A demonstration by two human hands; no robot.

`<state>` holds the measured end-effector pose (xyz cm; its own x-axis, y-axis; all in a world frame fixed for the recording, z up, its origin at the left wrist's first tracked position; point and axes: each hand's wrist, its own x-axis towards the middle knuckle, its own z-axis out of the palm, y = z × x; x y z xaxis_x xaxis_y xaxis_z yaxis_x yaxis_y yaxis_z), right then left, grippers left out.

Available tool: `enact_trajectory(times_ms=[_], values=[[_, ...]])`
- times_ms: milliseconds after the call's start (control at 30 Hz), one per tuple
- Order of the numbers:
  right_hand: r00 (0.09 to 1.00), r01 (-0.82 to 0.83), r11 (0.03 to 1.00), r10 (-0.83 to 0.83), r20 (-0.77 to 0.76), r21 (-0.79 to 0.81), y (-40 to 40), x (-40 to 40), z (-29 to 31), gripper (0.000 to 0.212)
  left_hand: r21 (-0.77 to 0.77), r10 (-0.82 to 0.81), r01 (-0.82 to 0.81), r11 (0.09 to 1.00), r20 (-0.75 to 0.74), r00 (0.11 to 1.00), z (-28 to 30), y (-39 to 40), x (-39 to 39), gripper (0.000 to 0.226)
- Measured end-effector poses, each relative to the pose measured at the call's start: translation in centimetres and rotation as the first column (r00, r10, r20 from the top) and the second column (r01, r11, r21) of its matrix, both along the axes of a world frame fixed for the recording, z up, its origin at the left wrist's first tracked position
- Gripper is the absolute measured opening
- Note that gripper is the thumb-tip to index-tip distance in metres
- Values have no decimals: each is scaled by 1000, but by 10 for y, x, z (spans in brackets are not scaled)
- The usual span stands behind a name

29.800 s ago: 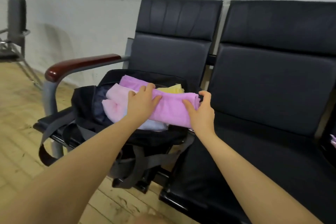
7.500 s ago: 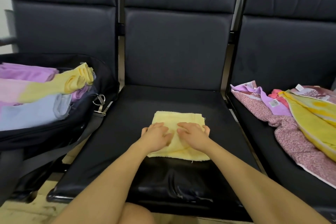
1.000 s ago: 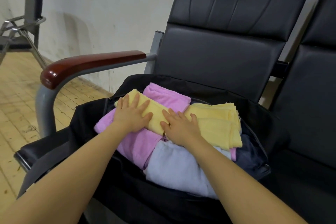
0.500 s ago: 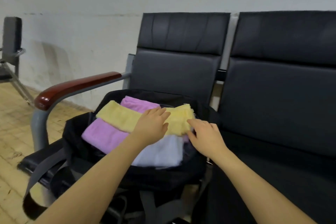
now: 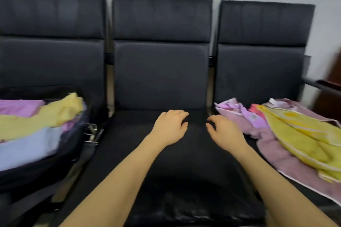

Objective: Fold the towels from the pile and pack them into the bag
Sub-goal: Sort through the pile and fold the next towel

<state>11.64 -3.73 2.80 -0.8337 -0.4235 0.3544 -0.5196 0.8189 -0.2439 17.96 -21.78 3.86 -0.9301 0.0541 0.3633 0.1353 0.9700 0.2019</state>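
At frame left, the black fabric bag [image 5: 55,164] holds folded yellow, purple and pale-blue towels [image 5: 36,125]; left hand [image 5: 170,128] and right hand [image 5: 226,132], grips loosely curled, hold nothing.

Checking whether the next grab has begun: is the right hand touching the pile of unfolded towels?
Apart. In the head view the right hand hangs over the middle seat, and a strip of black seat shows between its fingers and the towel pile.

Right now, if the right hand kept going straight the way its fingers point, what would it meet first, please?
The right hand points up-left over the middle seat; nothing lies ahead until that seat's backrest, though depth is uncertain.
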Motion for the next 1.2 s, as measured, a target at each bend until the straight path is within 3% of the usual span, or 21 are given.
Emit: enact_trajectory(times_ms=[200, 367, 500, 567, 667, 867, 1200], values=[[962, 272, 961, -272, 5, -47, 129, -33, -32, 28, 69, -190, 185, 980, 83, 978, -25, 130, -65, 41], [892, 451, 891, -448, -58, 56, 211, -51, -65, 36, 139, -312, 293, 946, 144, 939, -51, 217, -114, 39], [836, 542, 825, -549, 5, 159, 253, -69, -80, 35, 128, -391, 372, 919, 189, 901, -71, 268, -146, 41], [829, 550, 818, -560, 13, 169, 266, -75, -84, 27, 124, -396, 376, 918, 240, 886, -79, 286, -157, 42], [855, 518, 855, -517, -38, 28, 274, -82, -86, 27, 166, -422, 390, 906, 266, 867, -86, 301, -166, 42], [922, 291, 928, -337, -192, -232, 271, -79, -88, 22, 474, -426, 320, 820, 134, 895, -81, 297, -167, 22], [819, 313, 888, -432, -378, -336, 252, -60, -62, 28, 702, -294, 236, 672, -41, 955, -25, 263, -146, 27]])
